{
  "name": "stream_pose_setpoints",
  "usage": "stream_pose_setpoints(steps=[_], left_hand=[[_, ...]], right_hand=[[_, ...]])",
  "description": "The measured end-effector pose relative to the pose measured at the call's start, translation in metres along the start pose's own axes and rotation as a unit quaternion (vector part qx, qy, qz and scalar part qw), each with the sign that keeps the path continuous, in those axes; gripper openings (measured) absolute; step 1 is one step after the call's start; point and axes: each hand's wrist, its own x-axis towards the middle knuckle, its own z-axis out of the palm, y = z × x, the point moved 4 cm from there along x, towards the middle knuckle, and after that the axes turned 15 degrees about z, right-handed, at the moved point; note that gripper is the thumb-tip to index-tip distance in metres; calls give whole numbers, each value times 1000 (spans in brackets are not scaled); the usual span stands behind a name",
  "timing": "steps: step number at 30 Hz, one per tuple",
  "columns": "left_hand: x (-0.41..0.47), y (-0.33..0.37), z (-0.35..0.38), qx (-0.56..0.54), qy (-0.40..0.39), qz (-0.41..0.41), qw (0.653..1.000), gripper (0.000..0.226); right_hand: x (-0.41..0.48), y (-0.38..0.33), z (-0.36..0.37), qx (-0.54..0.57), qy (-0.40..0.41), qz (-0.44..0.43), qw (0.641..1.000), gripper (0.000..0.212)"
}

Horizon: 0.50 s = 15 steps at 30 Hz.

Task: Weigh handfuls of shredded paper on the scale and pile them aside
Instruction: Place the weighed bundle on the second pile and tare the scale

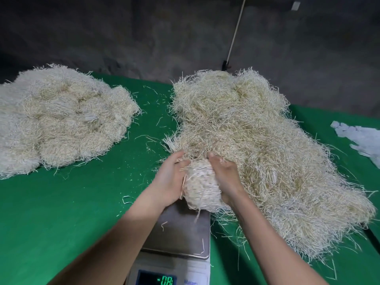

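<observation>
Both hands hold a tight bundle of shredded paper (200, 186) just above the far end of the scale's steel platform (181, 233). My left hand (171, 178) cups its left side and my right hand (225, 177) grips its right side. The bundle's far end still merges into the big loose heap of cream shredded paper (257, 145) on the right. A second heap of bundled shreds (57, 120) lies at the left. The scale's green display (157, 278) is lit at the bottom edge, its digits partly cut off.
Everything sits on a green cloth-covered table (61, 212) with stray shreds scattered on it. White paper scraps (362, 138) lie at the right edge. A white pole (236, 31) leans against the dark wall behind.
</observation>
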Motion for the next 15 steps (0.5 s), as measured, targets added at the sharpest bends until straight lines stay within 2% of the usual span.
stream_pose_setpoints(steps=[1,3,5,7,8,10,12,15], left_hand=[[-2,-1,-10,35,16,26,999,62],[-18,-8,-15,136,32,63,988,74],[-27,-24,-5,141,-7,47,989,87],[-19,-24,-1,160,40,60,985,95],[-12,-19,-6,158,100,78,979,89],[2,-10,-18,119,208,125,963,63],[-6,-7,-17,153,212,149,954,51],[-17,-18,-14,225,167,140,950,52]], right_hand=[[5,5,-4,42,19,42,998,39],[10,12,-5,78,78,55,992,50],[6,11,4,41,118,-28,992,42],[-10,16,17,-71,170,-155,971,27],[-18,24,26,-108,179,-201,957,23],[-33,34,47,-139,177,-237,945,24],[-27,32,52,-121,181,-214,952,30],[-9,20,39,-61,199,-171,963,33]])
